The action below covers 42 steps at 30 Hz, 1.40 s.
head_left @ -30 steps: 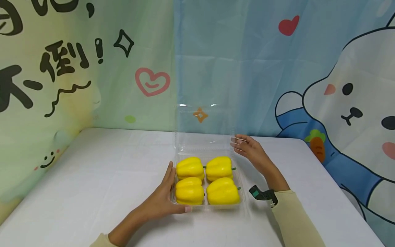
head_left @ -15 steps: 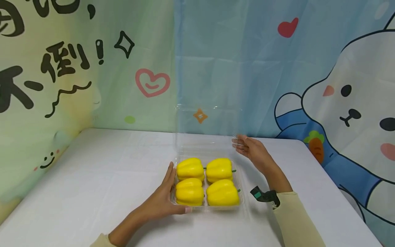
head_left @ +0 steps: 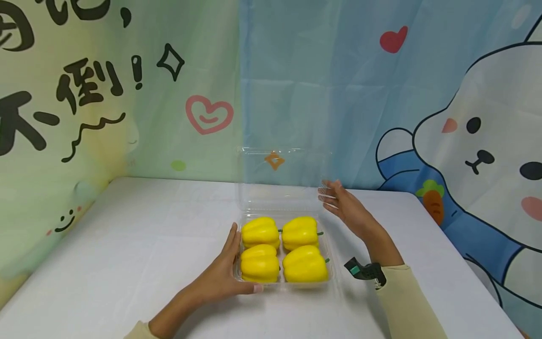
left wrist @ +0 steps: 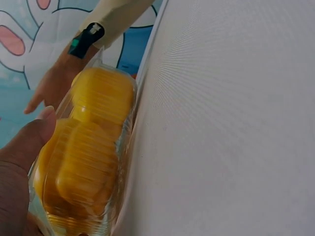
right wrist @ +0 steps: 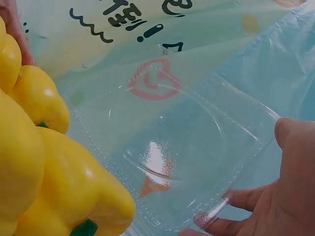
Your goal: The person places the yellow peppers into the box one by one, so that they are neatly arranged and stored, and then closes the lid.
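Observation:
A clear plastic box with several yellow bell peppers inside stands on the table, its hinged clear lid raised at the back. My left hand grips the box's near left corner, thumb along the front wall and fingers against the left side. At the lid's right edge is my right hand, fingers spread and fairly straight. In the right wrist view, its thumb touches one lid corner and its fingertips lie along the edge. The left wrist view shows the peppers through the ribbed wall.
The box rests on a white table. A printed cloth backdrop hangs behind and beside it. A black strap with a small device sits at the right wrist, by a beige sleeve.
The lid's top edge has come down slightly. My right hand's fingers have spread a little at the lid's edge. The left hand, box and peppers have stayed in place.

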Each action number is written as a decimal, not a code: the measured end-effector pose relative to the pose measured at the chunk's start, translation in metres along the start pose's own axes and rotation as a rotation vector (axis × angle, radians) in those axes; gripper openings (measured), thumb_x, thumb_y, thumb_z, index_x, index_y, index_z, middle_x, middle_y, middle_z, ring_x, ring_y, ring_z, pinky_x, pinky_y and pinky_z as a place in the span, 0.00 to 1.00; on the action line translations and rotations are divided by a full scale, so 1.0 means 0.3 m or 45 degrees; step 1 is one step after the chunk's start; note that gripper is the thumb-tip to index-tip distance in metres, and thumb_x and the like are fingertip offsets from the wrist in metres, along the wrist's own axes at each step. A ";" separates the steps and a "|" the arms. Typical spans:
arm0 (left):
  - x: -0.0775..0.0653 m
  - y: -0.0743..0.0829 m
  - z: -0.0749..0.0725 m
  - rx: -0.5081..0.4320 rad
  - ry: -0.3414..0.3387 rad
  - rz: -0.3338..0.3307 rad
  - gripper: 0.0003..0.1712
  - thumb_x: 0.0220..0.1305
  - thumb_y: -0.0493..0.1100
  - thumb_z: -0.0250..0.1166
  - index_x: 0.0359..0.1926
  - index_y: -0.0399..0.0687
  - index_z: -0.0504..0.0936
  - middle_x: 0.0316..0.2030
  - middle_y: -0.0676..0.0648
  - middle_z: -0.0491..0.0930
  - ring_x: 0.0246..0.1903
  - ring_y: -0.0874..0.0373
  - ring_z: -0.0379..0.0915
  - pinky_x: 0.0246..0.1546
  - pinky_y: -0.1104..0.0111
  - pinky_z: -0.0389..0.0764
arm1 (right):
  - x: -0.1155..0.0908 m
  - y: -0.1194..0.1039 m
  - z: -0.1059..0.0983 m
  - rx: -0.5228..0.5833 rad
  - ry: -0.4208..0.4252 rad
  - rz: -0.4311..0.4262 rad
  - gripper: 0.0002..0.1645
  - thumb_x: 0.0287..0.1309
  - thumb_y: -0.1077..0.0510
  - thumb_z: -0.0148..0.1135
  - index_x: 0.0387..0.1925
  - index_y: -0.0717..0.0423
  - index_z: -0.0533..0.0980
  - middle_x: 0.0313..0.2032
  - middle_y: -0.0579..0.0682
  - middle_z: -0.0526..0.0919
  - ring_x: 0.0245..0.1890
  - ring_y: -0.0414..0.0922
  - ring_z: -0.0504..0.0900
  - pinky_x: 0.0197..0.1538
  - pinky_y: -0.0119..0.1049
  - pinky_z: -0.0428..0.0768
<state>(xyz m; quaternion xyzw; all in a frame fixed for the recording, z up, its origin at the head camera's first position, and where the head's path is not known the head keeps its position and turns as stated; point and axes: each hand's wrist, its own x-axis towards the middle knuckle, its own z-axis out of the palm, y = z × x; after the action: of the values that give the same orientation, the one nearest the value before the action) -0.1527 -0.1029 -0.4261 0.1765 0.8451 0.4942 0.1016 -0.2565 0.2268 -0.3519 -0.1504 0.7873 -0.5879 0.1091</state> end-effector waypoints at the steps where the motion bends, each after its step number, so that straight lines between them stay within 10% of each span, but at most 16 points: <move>1: -0.001 0.000 0.000 0.002 0.001 -0.001 0.77 0.42 0.61 0.79 0.77 0.53 0.31 0.73 0.61 0.20 0.72 0.60 0.24 0.69 0.50 0.41 | 0.000 -0.001 0.000 -0.002 -0.003 -0.009 0.45 0.73 0.33 0.25 0.76 0.60 0.40 0.74 0.63 0.47 0.72 0.59 0.50 0.70 0.52 0.52; 23: -0.011 0.004 -0.004 0.005 0.004 0.000 0.77 0.42 0.61 0.79 0.77 0.51 0.32 0.73 0.60 0.20 0.73 0.58 0.25 0.69 0.50 0.43 | -0.025 -0.034 -0.002 0.070 0.051 -0.095 0.48 0.71 0.31 0.31 0.75 0.63 0.45 0.74 0.57 0.51 0.73 0.52 0.49 0.71 0.47 0.51; 42: -0.003 -0.004 0.002 0.011 0.005 0.008 0.77 0.41 0.63 0.78 0.77 0.53 0.31 0.74 0.60 0.20 0.72 0.60 0.25 0.69 0.50 0.43 | -0.064 -0.067 -0.022 0.089 0.033 -0.232 0.35 0.77 0.48 0.37 0.76 0.60 0.45 0.74 0.59 0.49 0.73 0.54 0.48 0.70 0.45 0.53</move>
<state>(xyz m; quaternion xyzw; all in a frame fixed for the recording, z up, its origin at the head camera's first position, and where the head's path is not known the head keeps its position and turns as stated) -0.1519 -0.1032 -0.4274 0.1785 0.8470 0.4912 0.0976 -0.2387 0.2344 -0.3308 -0.2098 0.7508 -0.6243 0.0500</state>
